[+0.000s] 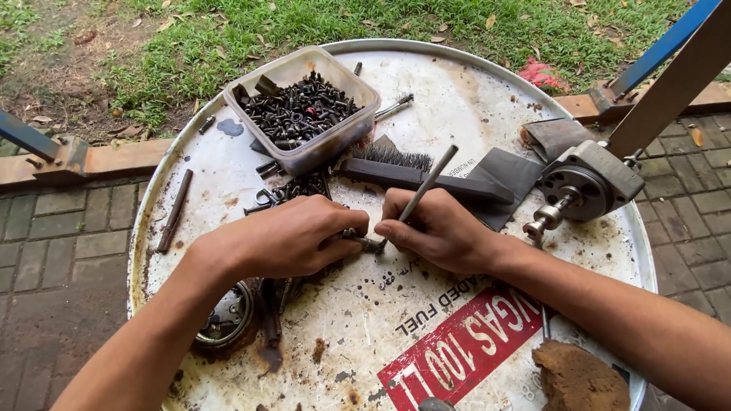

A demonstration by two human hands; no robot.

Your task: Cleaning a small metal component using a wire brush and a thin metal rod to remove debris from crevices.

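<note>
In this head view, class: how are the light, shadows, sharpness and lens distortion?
Head view: soft, even daylight; only faint shadows under the left hand and right hand; no strong glare on the white drum lid; hands and screw tub are sharp; the wide lens bows the forearms outward at the frame edges.

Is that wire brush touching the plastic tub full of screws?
Cannot tell. In the head view the wire brush lies right beside the plastic tub; its bristles come up to the tub's near corner, but no plain contact or gap shows there.

Two bare forearms, no sleeves

Left hand [285, 236] and right hand [442, 232] wear no gloves, rings or watch; short fingernails.
</note>
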